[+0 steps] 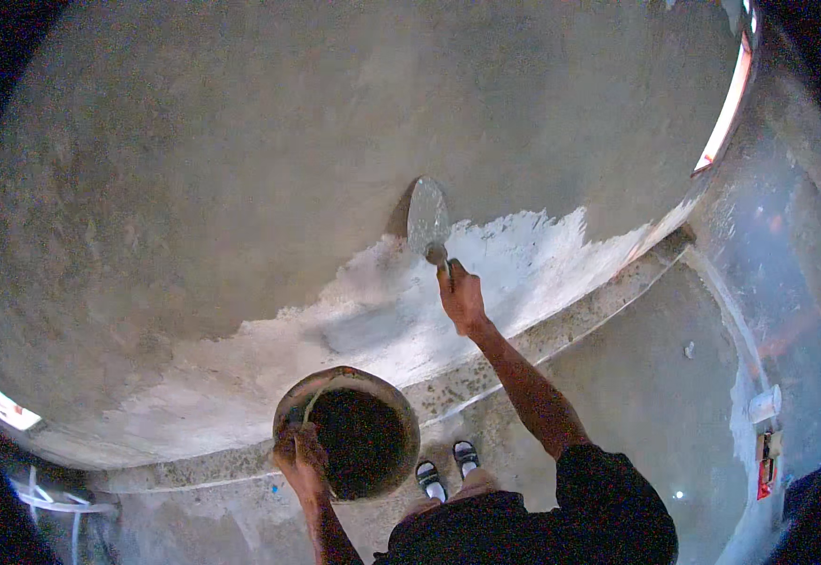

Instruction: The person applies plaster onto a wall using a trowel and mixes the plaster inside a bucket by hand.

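A pointed trowel [427, 215] is gripped by its handle in my right hand [462, 298], the arm stretched forward. Its grey, smeared blade points up the wall [241, 169], close to the ragged upper edge of a pale, whitish patch [514, 259]; whether it touches the surface I cannot tell. Lower and to the left, my left hand [301, 460] is closed at the near left side of a round bucket [405, 400], where its thin curved handle comes down. The bucket's inside is dark, so its contents cannot be made out.
A raised concrete ledge [608, 299] runs along the wall's foot, just ahead of my sandalled feet [446, 466]. On the right stand a white container [764, 404] and a red item [766, 476]. White tubing [57, 504] shows at the lower left.
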